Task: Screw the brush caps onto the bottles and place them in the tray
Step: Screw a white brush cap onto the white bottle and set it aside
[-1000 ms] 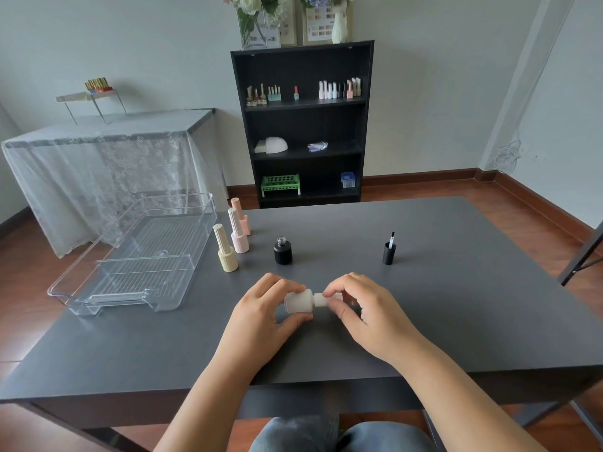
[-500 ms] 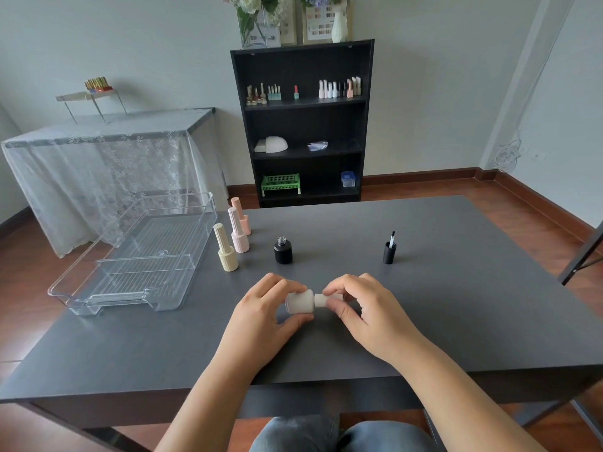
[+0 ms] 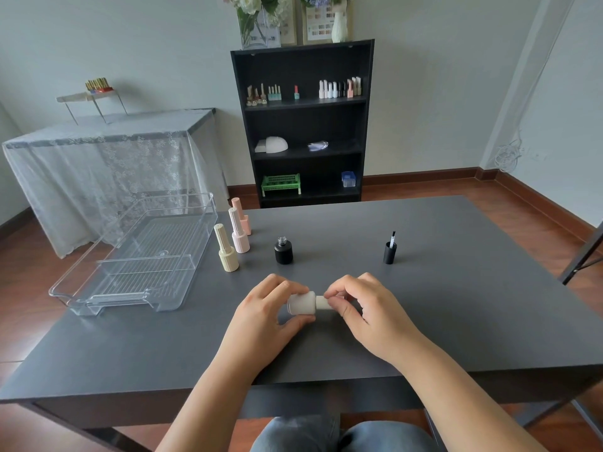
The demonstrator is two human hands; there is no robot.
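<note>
A white bottle (image 3: 301, 303) lies sideways just above the grey table (image 3: 456, 321), gripped by my left hand (image 3: 264, 316). My right hand (image 3: 365, 308) pinches its white cap (image 3: 322, 302), which sits on the bottle's neck. Farther back stand an open black bottle (image 3: 283, 251) and, to the right, a black brush cap (image 3: 389, 251) upside down with its brush pointing up. Three capped bottles stand by the tray: cream (image 3: 226, 248), pale pink (image 3: 239, 231) and peach (image 3: 242, 216). The clear plastic tray (image 3: 107, 290) sits at the table's left with nothing in it.
A black bookshelf (image 3: 367, 125) with small bottles and a green rack stands behind the table. A lace-covered side table (image 3: 98, 164) is at the back left. A dark metal frame (image 3: 580, 259) pokes in at the right edge.
My right fingers have shifted slightly round the white cap. The bottle and both hands stay in the same spot.
</note>
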